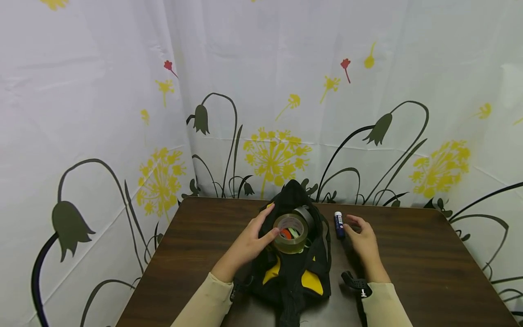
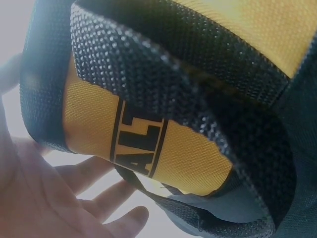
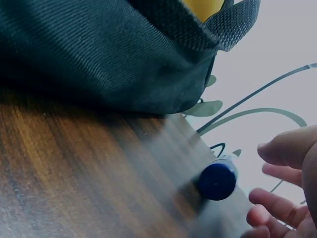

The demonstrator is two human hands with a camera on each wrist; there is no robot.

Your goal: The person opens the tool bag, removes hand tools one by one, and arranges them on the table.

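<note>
A black and yellow fabric bag (image 1: 294, 277) sits on the table, its opening facing up. In that opening show a roll of clear tape (image 1: 291, 247) and a grey roll (image 1: 305, 218) behind it, with small orange and green items seen through the clear roll. My left hand (image 1: 253, 238) is at the bag's left rim, thumb by the tape; in the left wrist view its fingers (image 2: 94, 173) are spread beside the yellow panel. A blue glue stick with a white end (image 1: 339, 225) is right of the bag. My right hand (image 1: 362, 238) is beside it, fingers loosely bent; the right wrist view shows a gap between them.
The brown wooden table (image 1: 425, 254) extends to both sides. A white curtain (image 1: 261, 54) printed with flowers hangs behind and to the left. Black webbing straps (image 2: 148, 74) loop off the bag.
</note>
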